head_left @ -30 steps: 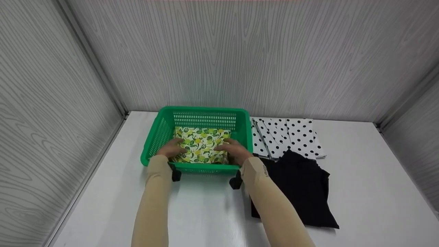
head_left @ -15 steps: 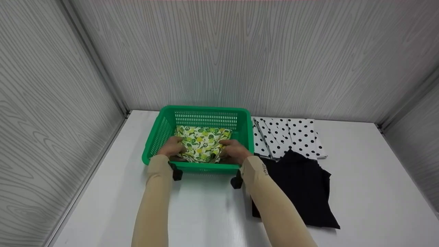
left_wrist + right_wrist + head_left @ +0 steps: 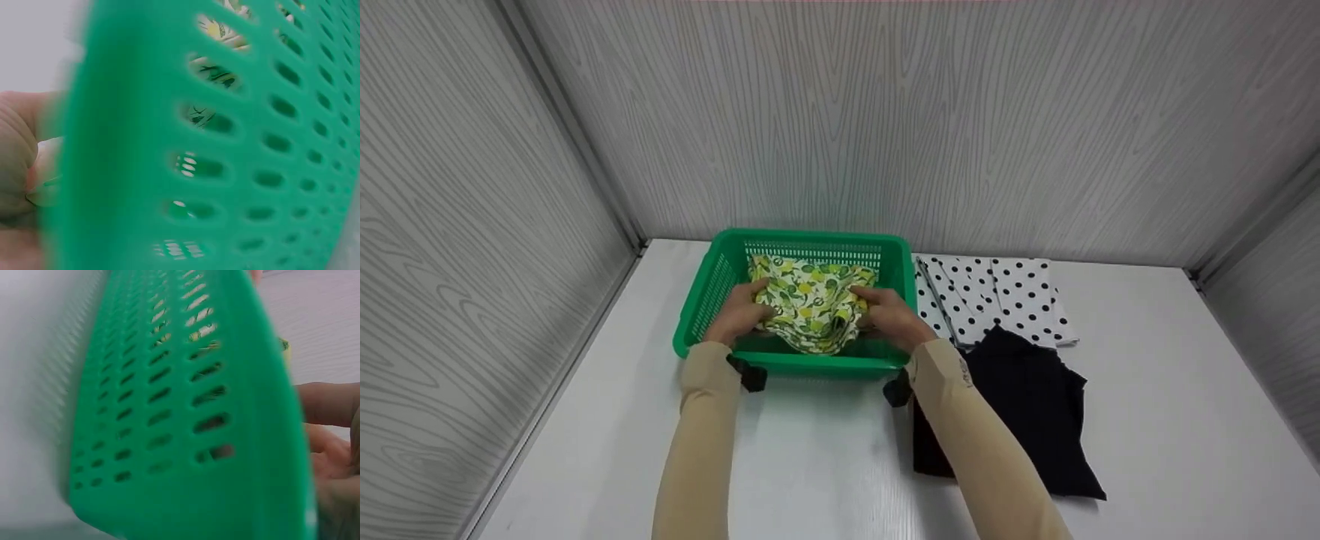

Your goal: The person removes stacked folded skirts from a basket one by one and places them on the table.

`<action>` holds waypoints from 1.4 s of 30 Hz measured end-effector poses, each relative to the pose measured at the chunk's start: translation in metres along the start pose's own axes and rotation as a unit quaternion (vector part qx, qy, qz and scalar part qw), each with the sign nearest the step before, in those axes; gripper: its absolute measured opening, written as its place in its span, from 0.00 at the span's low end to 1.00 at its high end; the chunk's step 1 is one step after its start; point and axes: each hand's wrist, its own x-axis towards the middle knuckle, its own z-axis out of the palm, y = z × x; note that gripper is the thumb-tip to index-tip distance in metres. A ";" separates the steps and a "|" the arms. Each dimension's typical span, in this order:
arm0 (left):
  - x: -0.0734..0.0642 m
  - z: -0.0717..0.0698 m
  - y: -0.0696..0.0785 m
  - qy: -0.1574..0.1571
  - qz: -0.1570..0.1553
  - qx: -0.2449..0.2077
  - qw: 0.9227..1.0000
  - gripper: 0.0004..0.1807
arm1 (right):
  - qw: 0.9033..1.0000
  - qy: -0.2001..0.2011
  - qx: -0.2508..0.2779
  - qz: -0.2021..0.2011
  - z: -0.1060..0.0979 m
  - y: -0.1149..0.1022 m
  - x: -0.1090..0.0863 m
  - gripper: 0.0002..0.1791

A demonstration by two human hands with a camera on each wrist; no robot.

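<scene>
A folded cloth (image 3: 806,300) with a lemon and leaf print sags in the middle between both hands, inside the green plastic basket (image 3: 802,365). Its left side is gripped by my left hand (image 3: 741,311), thumb on top and fingers beneath. My right hand (image 3: 891,315) pinches the right side the same way. In the left wrist view the basket wall (image 3: 247,146) hides most of the left hand (image 3: 17,163). Through the slots of the basket wall (image 3: 163,394) in the right wrist view, bits of the print show; the right hand (image 3: 332,433) appears beyond the rim.
Right of the basket lies a folded white cloth with black dots (image 3: 1020,296), by the back wall. A black garment (image 3: 1020,412) lies in front of it, partly under my right forearm. Grey wood-grain panels (image 3: 840,112) enclose the white table (image 3: 810,465).
Both hands have closed on the edges of the lemon-print cloth and raised it within the basket. The cloth, flat before, now bunches and sags at its front.
</scene>
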 end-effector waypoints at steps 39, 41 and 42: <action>-0.014 0.081 0.074 0.002 0.186 -0.072 0.980 0.39 | 0.968 0.177 0.016 -0.175 -0.084 -0.013 -0.070 0.32; -0.013 0.086 0.074 -0.002 0.192 -0.068 0.979 0.39 | 0.968 0.182 0.012 -0.175 -0.092 -0.012 -0.075 0.31; -0.013 0.088 0.074 -0.003 0.193 -0.063 0.979 0.39 | 0.967 0.183 0.012 -0.176 -0.095 -0.012 -0.077 0.31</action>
